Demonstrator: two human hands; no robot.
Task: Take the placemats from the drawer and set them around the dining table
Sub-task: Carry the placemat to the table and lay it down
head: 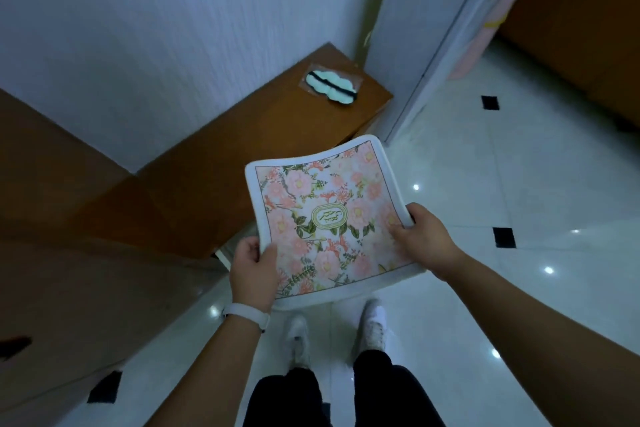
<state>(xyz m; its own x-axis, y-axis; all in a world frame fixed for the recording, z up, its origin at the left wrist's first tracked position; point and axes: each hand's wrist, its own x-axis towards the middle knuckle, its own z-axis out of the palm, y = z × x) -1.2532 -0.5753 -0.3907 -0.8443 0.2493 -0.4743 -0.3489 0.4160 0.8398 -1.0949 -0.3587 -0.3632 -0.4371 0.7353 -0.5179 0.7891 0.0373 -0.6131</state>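
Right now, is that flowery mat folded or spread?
Spread out, slightly bowed: the placemat shows its whole floral face, held by left hand and right hand.

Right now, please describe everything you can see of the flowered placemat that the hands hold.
The placemat is nearly square with rounded corners, a white border, and a print of pink flowers and green leaves around an oval emblem in the centre. It looks soft and flexible: its far edge bows. It is in the air, printed side up, above the white tiled floor. The left hand grips its near left corner, the right hand its right edge, thumbs on top.
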